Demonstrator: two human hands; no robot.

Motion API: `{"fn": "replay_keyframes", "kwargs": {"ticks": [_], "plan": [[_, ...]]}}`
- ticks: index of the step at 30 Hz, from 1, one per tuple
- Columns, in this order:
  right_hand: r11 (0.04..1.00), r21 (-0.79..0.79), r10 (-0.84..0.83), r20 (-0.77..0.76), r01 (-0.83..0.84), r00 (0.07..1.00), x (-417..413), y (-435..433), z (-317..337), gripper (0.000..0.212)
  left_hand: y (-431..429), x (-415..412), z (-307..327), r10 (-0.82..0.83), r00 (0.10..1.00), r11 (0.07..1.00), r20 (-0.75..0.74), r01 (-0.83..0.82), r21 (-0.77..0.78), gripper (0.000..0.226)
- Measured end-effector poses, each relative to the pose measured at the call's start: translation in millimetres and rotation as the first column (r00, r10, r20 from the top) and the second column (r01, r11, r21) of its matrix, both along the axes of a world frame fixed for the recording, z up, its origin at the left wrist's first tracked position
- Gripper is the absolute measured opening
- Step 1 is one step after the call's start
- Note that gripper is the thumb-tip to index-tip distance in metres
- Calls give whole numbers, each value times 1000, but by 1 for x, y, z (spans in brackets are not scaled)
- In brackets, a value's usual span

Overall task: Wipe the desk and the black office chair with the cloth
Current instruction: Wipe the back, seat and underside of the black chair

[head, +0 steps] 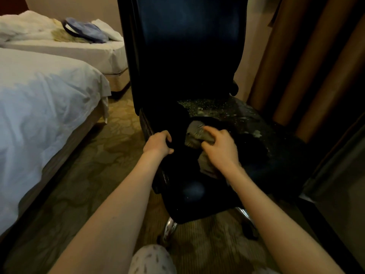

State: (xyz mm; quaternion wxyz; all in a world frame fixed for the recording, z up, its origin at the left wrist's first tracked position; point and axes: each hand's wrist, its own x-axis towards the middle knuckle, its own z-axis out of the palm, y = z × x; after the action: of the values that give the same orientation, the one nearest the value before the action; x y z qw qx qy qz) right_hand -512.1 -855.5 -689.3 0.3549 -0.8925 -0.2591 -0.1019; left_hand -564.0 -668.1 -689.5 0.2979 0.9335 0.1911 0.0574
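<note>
The black office chair [185,56] stands in front of me, its tall backrest upright and its seat [197,194] facing me. My left hand [159,142] grips the left edge of the seat, fingers curled over it. A crumpled grey cloth [194,134] lies pressed on the middle of the seat, held in my right hand [221,148]. Pale flakes and crumbs cover the rear right part of the seat [227,111]. The desk is not clearly in view.
Two beds with white sheets [39,107] stand to the left, a blue bag [85,32] on the far one. Brown curtains [316,66] hang at the right. A dark furniture edge [335,184] is close on the right. Patterned carpet [94,175] lies between bed and chair.
</note>
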Motion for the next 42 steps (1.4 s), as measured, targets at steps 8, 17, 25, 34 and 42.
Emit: {"fn": "replay_keyframes", "kwargs": {"ticks": [8, 17, 25, 34, 42], "plan": [[984, -154, -95, -7, 93, 995, 11, -25, -4, 50, -35, -38, 11, -52, 990, 872, 131, -19, 489, 22], [949, 50, -311, -8, 311, 950, 10, -48, -10, 50, -51, -56, 7, -175, 985, 984, -3, 175, -20, 45], [996, -61, 80, 307, -64, 948, -89, -39, -54, 58, -51, -55, 6, -17, 1000, 981, -18, 14, -194, 18], [799, -487, 569, 428, -351, 702, -124, -85, -80, 67, -51, -59, -4, -2, 1000, 998, 23, 4, -63, 29], [950, -155, 309, 387, -270, 869, -115, -65, -55, 55, -60, -54, 7, -46, 992, 989, -119, 28, -147, 18]]}}
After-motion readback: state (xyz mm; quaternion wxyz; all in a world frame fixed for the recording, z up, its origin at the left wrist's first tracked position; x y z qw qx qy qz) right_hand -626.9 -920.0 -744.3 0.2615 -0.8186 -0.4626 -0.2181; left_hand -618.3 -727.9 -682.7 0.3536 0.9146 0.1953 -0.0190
